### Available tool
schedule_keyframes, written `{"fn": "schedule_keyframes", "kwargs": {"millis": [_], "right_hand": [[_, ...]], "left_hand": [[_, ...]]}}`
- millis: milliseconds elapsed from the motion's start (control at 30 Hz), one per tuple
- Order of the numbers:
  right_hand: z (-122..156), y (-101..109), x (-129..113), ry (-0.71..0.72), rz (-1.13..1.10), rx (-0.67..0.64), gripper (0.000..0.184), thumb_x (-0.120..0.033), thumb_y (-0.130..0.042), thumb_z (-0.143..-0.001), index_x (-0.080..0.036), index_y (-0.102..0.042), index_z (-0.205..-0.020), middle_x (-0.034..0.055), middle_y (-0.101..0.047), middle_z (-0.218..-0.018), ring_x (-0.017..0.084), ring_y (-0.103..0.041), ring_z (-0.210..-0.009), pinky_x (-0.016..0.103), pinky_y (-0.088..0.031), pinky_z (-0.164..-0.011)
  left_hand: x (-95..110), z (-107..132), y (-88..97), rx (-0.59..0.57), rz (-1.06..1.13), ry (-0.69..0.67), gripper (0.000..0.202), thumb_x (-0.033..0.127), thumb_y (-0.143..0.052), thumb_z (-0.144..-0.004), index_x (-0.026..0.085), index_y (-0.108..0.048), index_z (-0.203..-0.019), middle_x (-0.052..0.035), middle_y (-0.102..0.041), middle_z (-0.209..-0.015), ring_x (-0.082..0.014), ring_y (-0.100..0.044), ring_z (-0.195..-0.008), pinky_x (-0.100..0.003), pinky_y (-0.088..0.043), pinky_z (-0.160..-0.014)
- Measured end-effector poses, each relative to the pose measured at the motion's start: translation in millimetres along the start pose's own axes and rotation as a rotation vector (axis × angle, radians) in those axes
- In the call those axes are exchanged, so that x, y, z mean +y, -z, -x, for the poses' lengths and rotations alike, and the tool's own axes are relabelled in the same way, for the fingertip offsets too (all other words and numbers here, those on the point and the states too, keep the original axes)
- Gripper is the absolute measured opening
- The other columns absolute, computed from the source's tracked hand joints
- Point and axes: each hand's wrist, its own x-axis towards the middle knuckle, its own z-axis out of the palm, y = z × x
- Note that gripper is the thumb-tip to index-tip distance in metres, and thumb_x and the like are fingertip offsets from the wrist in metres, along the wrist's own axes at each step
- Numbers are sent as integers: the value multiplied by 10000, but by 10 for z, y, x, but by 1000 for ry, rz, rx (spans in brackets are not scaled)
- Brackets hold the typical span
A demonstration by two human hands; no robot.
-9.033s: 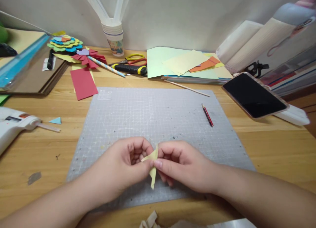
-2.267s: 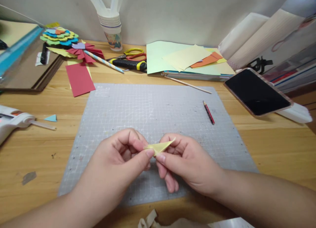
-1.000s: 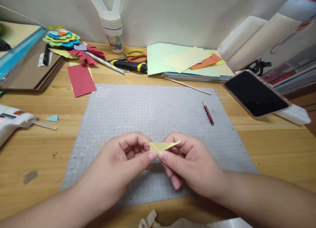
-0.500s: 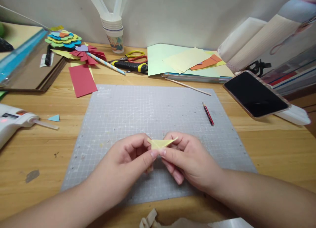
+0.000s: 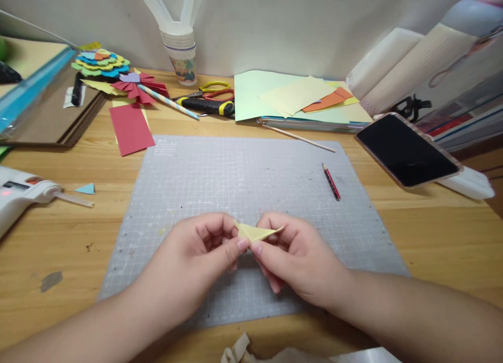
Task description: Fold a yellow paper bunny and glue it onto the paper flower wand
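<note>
Both my hands meet low over the grey cutting mat [image 5: 243,174]. Between them is a small folded piece of pale yellow paper [image 5: 256,231], shaped like a flat pointed triangle with its tip to the right. My left hand [image 5: 196,261] pinches its left end with thumb and forefinger, the other fingers curled. My right hand [image 5: 298,261] pinches it from the right, thumb under the paper and fingers wrapped behind it. The paper is held just above the mat.
A red pencil [image 5: 330,181] lies on the mat's right side, with a phone [image 5: 406,150] beyond it. At the back lie a paper stack [image 5: 298,101], scissors [image 5: 210,89], a cup [image 5: 183,56], paper flowers [image 5: 110,72] and red paper [image 5: 131,128]. A glue gun [image 5: 23,193] sits left.
The yellow piece, held upright between my fingers nine seconds ago, now lies flat and horizontal. In the last second my hands have only shifted slightly, pinching closer together.
</note>
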Motion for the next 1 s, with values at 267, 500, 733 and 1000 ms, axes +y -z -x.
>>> {"fn": "schedule_keyframes", "kwargs": {"millis": [267,500,733,1000], "right_hand": [[-16,35,15,-16,-19,-28,216,-289,-636,-791,-200,-471,-683,-83,-530,-504,43,-456,-374,156,-340,-382],[-10,24,50,-73,-18,-99,279,-349,-703,-785,-191,-498,-681,-55,-577,-570,59,-523,-422,173,-373,-418],[-41,22,60,-5,-62,-75,308,-429,-673,-821,-186,-527,-702,-49,-591,-570,61,-539,-420,172,-365,-411],[-24,17,74,5,26,-35,233,-311,-655,-814,-188,-518,-670,-57,-566,-579,53,-516,-427,177,-395,-428]], "left_hand": [[-9,-7,3,12,115,24,185,324,-731,-702,181,-630,-640,37,-591,-571,-94,-503,-542,-217,-399,-541],[4,-9,-9,-92,239,101,245,358,-740,-722,191,-580,-640,45,-594,-530,-100,-512,-518,-233,-393,-556],[-35,-6,-4,-14,203,70,255,385,-762,-709,184,-609,-675,44,-577,-562,-89,-471,-536,-228,-373,-550],[16,-20,-59,-63,203,102,248,349,-740,-698,199,-559,-617,46,-602,-524,-111,-541,-518,-256,-443,-579]]}}
